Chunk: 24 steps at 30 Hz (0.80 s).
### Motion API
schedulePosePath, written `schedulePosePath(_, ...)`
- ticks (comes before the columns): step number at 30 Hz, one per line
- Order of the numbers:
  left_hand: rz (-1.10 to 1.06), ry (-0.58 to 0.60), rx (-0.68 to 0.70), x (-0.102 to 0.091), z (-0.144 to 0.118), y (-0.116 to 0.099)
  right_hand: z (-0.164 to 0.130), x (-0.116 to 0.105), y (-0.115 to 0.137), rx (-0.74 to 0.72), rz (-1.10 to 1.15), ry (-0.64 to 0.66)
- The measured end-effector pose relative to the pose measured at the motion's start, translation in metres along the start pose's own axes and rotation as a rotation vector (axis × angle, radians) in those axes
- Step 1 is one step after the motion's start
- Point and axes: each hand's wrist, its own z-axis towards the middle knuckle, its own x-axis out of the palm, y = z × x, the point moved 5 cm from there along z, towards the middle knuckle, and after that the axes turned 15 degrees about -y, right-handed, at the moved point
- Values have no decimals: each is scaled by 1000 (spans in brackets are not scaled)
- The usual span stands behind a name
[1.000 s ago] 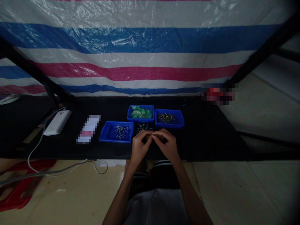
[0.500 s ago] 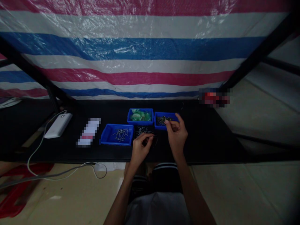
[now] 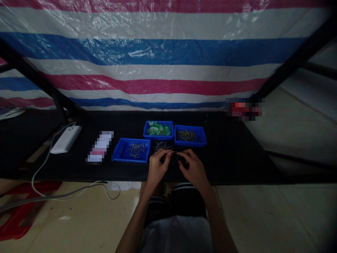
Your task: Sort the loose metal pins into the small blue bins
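Note:
My left hand (image 3: 159, 164) is closed in a pinch, thumb against index finger, with something thin at its tips that I cannot make out. Close on its right, my right hand (image 3: 193, 168) has its fingers curled toward the same spot; whatever it holds is too small and dark to name. Just beyond my fingers lies a loose pile of thin metal pins (image 3: 162, 145) on the black table. A blue tray (image 3: 119, 150) with scattered silvery pins (image 3: 136, 150) stands to the left. Brassy pin-like pieces (image 3: 186, 135) fill part of the right blue tray (image 3: 201, 141).
Behind the pile, another blue tray (image 3: 145, 133) contains green plastic packets (image 3: 159, 130). Farther left are a blurred-out pale item (image 3: 101, 147) and a white power bank (image 3: 66, 140) with a cable. A striped tarp (image 3: 168, 52) closes off the back of the black table (image 3: 237, 158).
My right hand has left the right tray and come down beside my left hand, so its contents now show fully. My left hand stays nearly in place.

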Motion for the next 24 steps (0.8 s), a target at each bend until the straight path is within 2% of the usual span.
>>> schedulePosePath(3,0,3,1,0,0,0,1,0,-3,1,25,79)
schedulePosePath(8,-1,1,-15,1,-1,1,3,1,-6,16,39,131)
schedulePosePath(12,-6,-3,-18,0,-1,-1,3,2,-6,35,57,78)
schedulePosePath(16,-9,5,-3,0,-1,-3,5,8,-2,108,172,11)
schedulePosePath(24,3,-35,-5,-1,-1,0,6,19,7,128,246,13)
